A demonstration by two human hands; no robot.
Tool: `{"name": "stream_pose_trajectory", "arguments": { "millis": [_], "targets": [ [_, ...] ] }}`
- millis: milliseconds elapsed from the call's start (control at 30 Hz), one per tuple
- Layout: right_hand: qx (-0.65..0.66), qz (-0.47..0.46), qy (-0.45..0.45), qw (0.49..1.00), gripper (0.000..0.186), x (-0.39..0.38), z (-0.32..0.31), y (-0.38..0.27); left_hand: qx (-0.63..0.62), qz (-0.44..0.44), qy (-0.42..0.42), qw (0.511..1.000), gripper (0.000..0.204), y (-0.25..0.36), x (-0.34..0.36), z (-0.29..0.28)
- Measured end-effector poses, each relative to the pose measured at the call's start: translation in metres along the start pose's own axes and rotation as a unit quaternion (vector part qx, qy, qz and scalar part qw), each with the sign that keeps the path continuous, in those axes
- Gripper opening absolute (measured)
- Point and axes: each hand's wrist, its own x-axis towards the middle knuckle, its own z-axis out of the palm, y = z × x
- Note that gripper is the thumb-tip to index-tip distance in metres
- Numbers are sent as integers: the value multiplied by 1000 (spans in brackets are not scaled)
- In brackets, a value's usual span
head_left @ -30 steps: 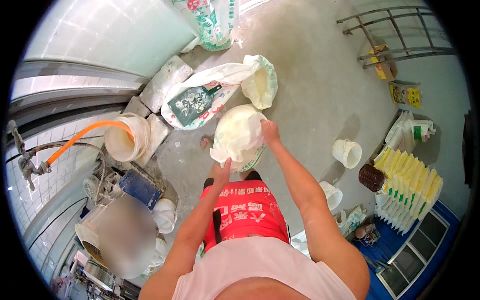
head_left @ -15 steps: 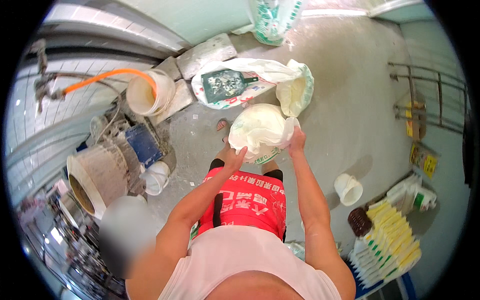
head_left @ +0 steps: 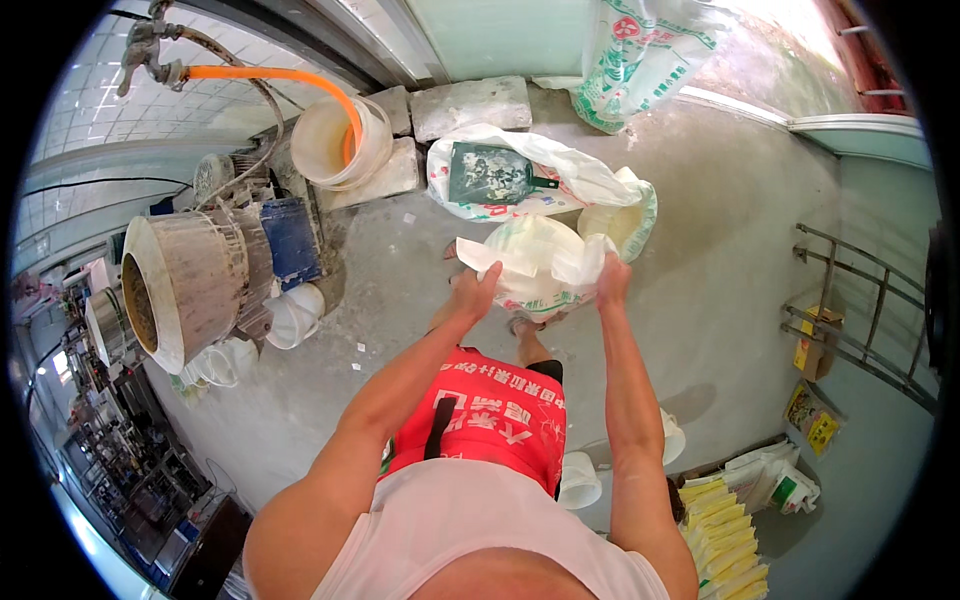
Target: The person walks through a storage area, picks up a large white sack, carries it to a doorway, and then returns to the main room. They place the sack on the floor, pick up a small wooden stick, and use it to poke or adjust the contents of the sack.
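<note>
A white woven sack (head_left: 540, 292) with green print stands upright in front of my legs, its pale rim pulled up between my hands. My left hand (head_left: 473, 293) is closed on the left side of that rim. On the right side, my right hand (head_left: 612, 281) pinches the edge. Just beyond lies another white sack (head_left: 580, 165), with a dark green dustpan-like scoop (head_left: 490, 174) dusted in white powder on top. The rolled mouth (head_left: 622, 218) of that sack, cream inside, touches or nearly touches the one I hold.
A white bucket (head_left: 340, 150) with an orange hose (head_left: 270, 76) stands at the far left by stone blocks (head_left: 470, 108). Left is a drum mixer (head_left: 185, 285). A printed sack (head_left: 640, 65) is at the back, a metal rack (head_left: 865, 305) at right, stacked yellow-white packets (head_left: 722, 540) near right.
The view has turned, so the surroundings have shifted across it. Both hands still grip the sack's rim, which is now drawn up and folded inward, covering more of the mouth.
</note>
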Motion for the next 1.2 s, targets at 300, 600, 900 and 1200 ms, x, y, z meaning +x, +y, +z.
{"name": "stream_pose_trajectory", "arguments": {
  "millis": [300, 600, 900, 1200],
  "targets": [
    [63, 68, 99, 991, 33, 19, 26, -9, 62, -2, -110, 992, 44, 34, 22, -25],
    [100, 54, 120, 986, 36, -21, 7, -11, 98, 94, -187, 973, 39, 79, 4, -48],
    [52, 24, 159, 986, 37, -62, -16, 8, 65, 92, -193, 975, 37, 48, 4, -45],
    [51, 38, 170, 983, 49, -129, -47, 48, 44, 55, -164, 984, 41, 53, -5, -49]
  ]
}}
